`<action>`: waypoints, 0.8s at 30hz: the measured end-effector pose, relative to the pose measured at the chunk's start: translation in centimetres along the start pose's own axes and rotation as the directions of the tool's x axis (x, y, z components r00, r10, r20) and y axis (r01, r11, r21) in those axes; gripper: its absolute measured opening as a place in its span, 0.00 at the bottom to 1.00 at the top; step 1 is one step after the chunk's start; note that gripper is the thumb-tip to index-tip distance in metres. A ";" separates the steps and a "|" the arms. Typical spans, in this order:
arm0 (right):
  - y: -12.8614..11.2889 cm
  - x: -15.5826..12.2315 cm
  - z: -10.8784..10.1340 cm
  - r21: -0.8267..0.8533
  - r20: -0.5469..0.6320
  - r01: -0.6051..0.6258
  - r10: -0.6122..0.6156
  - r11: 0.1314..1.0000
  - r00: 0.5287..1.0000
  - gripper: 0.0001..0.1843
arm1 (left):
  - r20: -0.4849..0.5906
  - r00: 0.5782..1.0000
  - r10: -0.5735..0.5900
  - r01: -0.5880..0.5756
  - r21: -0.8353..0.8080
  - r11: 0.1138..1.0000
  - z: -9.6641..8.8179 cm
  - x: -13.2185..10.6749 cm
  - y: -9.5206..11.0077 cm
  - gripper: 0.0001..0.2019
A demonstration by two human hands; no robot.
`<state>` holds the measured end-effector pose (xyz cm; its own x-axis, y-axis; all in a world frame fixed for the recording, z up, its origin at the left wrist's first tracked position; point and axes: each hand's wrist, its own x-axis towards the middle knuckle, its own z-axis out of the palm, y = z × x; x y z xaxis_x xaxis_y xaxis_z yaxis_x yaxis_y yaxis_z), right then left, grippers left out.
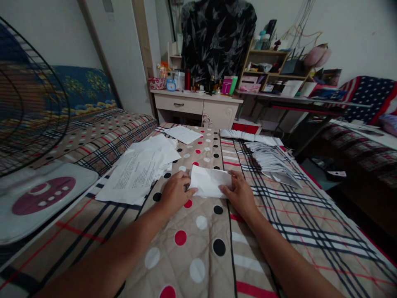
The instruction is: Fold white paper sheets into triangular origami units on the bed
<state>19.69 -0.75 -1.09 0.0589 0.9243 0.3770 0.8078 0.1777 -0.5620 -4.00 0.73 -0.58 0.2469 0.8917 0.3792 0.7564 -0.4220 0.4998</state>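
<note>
A folded sheet of white paper point(211, 181) is held between my two hands, just over the dotted bedspread point(201, 244). My left hand point(176, 189) pinches its left end, thumb in front and fingers curled behind. At the right end, my right hand point(240, 192) grips it with the thumb on the near face. To the left lies a loose pile of printed sheets point(136, 169), with a single sheet point(183, 134) apart from it farther back. On the right, several folded papers point(273, 161) lie in an overlapping row.
A fan point(27, 99) stands close on the left, above a white stool with a purple oval point(43, 195). Beyond the bed is a white dresser point(180, 103) crowded with bottles and boxes. A desk with shelves point(279, 74) stands at the back right.
</note>
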 end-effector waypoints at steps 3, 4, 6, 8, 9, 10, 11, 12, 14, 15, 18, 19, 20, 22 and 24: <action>0.1 0.5 0.5 0.010 -0.006 -0.116 0.116 0.993 0.993 0.12 | -0.008 1.000 -0.018 0.017 -0.031 0.999 0.2 -0.1 -0.3 0.06; 0.1 0.6 0.6 0.067 -0.005 -0.168 0.168 0.984 0.986 0.14 | -0.010 1.000 -0.017 0.016 -0.047 0.999 0.3 -0.1 -0.4 0.06; 0.1 0.5 0.6 0.269 0.053 -0.252 0.247 0.930 0.968 0.15 | -0.018 1.000 -0.023 0.022 -0.085 0.996 0.4 0.0 -0.7 0.05; 0.0 0.2 0.5 0.502 0.156 -0.301 0.257 0.811 0.954 0.16 | -0.024 0.998 -0.052 0.048 -0.147 0.988 0.5 0.2 -0.9 0.05; -0.2 0.0 0.3 0.597 0.200 -0.318 0.248 0.737 0.948 0.17 | -0.031 0.997 -0.069 0.062 -0.195 0.979 0.5 0.2 -0.9 0.06; -0.3 -0.2 0.2 0.666 0.233 -0.335 0.241 0.667 0.942 0.18 | -0.041 0.995 -0.088 0.074 -0.260 0.963 0.5 0.3 -0.9 0.07; -0.5 -0.4 0.0 0.709 0.261 -0.353 0.239 0.610 0.935 0.19 | -0.044 0.993 -0.109 0.088 -0.343 0.935 0.4 0.3 -0.9 0.08; -0.8 -0.6 -0.1 0.732 0.290 -0.373 0.234 0.570 0.928 0.19 | -0.033 0.990 -0.136 0.108 -0.438 0.892 0.3 0.4 -0.9 0.10; -1.2 -0.8 -0.3 0.750 0.335 -0.397 0.213 0.530 0.918 0.18 | 0.027 0.978 -0.206 0.178 -0.620 0.764 0.2 0.4 -0.8 0.13; -1.3 -0.9 -0.4 0.755 0.343 -0.396 0.200 0.523 0.918 0.18 | 0.072 0.967 -0.243 0.225 -0.686 0.692 0.1 0.3 -0.8 0.15; -1.6 -0.9 -0.4 0.791 0.306 -0.353 0.178 0.500 0.935 0.17 | 0.157 0.937 -0.312 0.315 -0.765 0.561 0.1 0.2 -0.7 0.17; -1.6 -0.9 -0.4 0.803 0.283 -0.338 0.185 0.492 0.941 0.16 | 0.163 0.934 -0.316 0.321 -0.771 0.550 0.2 0.2 -0.7 0.17; -1.6 -1.0 -0.4 0.810 0.262 -0.326 0.196 0.487 0.945 0.15 | 0.167 0.936 -0.311 0.320 -0.771 0.551 0.2 0.2 -0.8 0.16; -1.5 -0.9 -0.5 0.814 0.220 -0.302 0.217 0.497 0.951 0.14 | 0.168 0.944 -0.284 0.306 -0.766 0.566 0.4 0.2 -0.9 0.16; -1.4 -0.9 -0.6 0.806 0.176 -0.263 0.209 0.531 0.962 0.12 | 0.149 0.955 -0.258 0.278 -0.756 0.592 0.4 0.2 -0.9 0.15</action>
<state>18.88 -2.07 -0.19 0.1222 0.9857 0.1157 -0.0591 0.1236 -0.9906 -4.40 1.30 -1.24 0.1314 0.9844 0.1169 0.0584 -0.1254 0.9904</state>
